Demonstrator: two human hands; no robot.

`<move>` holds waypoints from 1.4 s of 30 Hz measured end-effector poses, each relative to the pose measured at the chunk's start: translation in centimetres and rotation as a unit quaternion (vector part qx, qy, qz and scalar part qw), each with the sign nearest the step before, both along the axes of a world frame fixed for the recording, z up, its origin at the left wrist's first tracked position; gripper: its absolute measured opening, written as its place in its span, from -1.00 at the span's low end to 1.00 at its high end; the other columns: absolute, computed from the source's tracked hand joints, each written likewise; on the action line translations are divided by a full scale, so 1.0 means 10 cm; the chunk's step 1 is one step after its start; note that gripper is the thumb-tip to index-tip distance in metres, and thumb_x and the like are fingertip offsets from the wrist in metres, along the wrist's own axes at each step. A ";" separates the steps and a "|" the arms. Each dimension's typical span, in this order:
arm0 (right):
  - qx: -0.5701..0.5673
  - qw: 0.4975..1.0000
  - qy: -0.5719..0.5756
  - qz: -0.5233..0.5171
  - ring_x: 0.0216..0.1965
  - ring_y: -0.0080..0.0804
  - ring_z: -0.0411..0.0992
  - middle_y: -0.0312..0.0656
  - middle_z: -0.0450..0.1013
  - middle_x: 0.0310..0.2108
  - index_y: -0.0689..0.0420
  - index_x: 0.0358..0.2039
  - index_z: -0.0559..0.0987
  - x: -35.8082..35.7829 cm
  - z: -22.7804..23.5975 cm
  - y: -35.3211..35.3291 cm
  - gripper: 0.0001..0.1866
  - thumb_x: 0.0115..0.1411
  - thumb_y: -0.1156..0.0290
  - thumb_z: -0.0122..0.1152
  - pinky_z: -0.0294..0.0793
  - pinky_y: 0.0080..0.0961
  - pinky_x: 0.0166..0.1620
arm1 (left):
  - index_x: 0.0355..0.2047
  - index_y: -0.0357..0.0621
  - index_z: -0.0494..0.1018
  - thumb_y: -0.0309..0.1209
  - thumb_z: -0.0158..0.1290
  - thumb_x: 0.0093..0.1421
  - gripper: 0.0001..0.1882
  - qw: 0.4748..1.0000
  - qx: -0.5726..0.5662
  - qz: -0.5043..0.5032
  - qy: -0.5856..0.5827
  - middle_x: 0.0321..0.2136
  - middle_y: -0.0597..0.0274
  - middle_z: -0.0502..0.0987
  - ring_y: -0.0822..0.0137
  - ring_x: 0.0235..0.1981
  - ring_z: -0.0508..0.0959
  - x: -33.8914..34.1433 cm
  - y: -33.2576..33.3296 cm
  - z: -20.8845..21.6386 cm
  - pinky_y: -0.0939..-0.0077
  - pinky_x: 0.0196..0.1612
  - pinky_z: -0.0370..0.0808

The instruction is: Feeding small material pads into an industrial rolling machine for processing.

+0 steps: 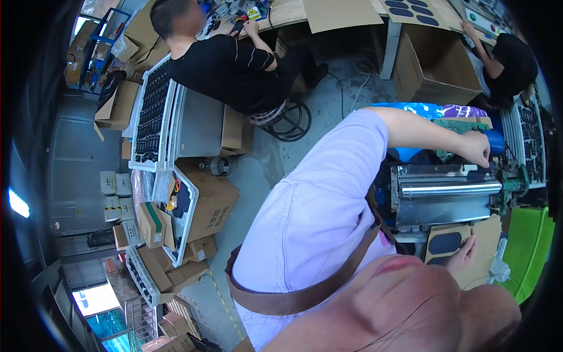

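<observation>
My left arm in a pale lavender sleeve reaches across to a bench machine with a shiny metal roller (450,188). My left hand (474,148) is closed, fingers curled down at the machine's far end, beside a blue cylinder (495,142). Whatever is in those fingers is hidden. On the machine's near side, my right hand (463,253) has its fingers stretched out over a brown cardboard sheet (484,234). A dark rounded pad (444,243) lies on that sheet, close to the fingers. Part of the right hand is covered from view.
A green bin (528,249) stands right of the machine. Beyond are a large open carton (434,67) and a bench sheet bearing several dark pads (410,12). One person (229,70) sits at the far bench, another (507,67) at right. Stacked cartons (205,202) and trays (155,117) fill the left.
</observation>
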State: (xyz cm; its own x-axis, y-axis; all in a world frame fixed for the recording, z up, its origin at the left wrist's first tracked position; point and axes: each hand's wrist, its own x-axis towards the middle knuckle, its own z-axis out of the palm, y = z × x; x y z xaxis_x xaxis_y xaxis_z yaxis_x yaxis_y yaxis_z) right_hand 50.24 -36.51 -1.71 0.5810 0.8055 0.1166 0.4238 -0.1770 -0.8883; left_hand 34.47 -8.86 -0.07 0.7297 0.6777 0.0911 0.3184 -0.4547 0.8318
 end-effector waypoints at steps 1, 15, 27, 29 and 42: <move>0.000 1.000 0.030 0.004 -0.43 -0.65 0.24 -0.38 0.33 -0.48 0.24 -0.04 0.62 -0.03 0.00 -0.05 -0.69 0.43 0.33 -0.01 0.25 -0.76 -0.30 | -0.49 -0.16 0.65 -0.21 0.13 0.10 -0.73 1.000 0.007 0.014 0.001 -0.52 0.27 0.63 0.23 -0.46 0.57 -0.02 -0.01 0.01 0.40 -0.22 0.52; 0.193 0.746 0.634 0.061 0.28 -0.06 0.23 0.17 0.14 0.33 0.24 0.38 0.08 -0.61 -0.05 -0.31 -0.40 0.45 0.17 -0.27 0.18 -0.24 0.31 | -0.44 -0.10 0.55 -0.35 0.25 -0.01 -0.85 0.911 0.369 -0.060 -0.174 -0.40 0.21 0.46 0.19 -0.35 0.46 -0.07 -0.95 0.51 0.36 -0.25 0.44; 0.417 0.575 0.701 0.064 0.06 -0.18 0.45 0.13 0.38 0.13 0.40 0.25 0.23 0.74 -0.11 -0.82 -0.34 0.45 0.03 -0.32 0.46 -0.24 0.10 | -0.11 -0.27 0.52 -0.56 0.17 0.03 -0.64 0.827 0.334 -0.428 -0.146 -0.16 0.12 0.47 0.25 -0.34 0.43 0.75 -2.27 0.39 0.42 -0.24 0.41; 0.434 0.648 0.624 0.049 0.03 -0.19 0.48 0.11 0.41 0.10 0.37 0.23 0.27 1.10 -0.17 -1.20 -0.36 0.45 0.03 -0.30 0.51 -0.25 0.04 | -0.10 -0.28 0.51 -0.56 0.17 0.03 -0.64 0.823 0.323 -0.443 -0.149 -0.18 0.09 0.48 0.21 -0.37 0.45 0.80 -2.36 0.23 0.42 -0.28 0.42; 0.078 0.897 0.220 -0.375 -0.04 -0.45 0.48 -0.16 0.51 -0.03 0.23 0.12 0.47 1.64 -1.08 -2.79 -0.58 0.38 0.22 0.02 0.42 -0.56 0.05 | -0.20 -0.23 0.46 -0.48 0.08 0.09 -0.77 0.902 0.221 -0.370 -0.017 -0.28 0.06 0.44 0.07 -0.28 0.45 0.09 -2.60 -0.77 0.29 -0.20 0.47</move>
State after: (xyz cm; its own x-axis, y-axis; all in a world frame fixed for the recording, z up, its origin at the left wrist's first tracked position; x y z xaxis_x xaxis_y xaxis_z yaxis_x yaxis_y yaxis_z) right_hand 66.62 -64.39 -12.54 0.9701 0.1635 -0.1796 -0.1604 -0.1237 -0.9793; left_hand 35.38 -34.85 -7.74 0.9593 -0.1025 0.2631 -0.2306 -0.8223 0.5203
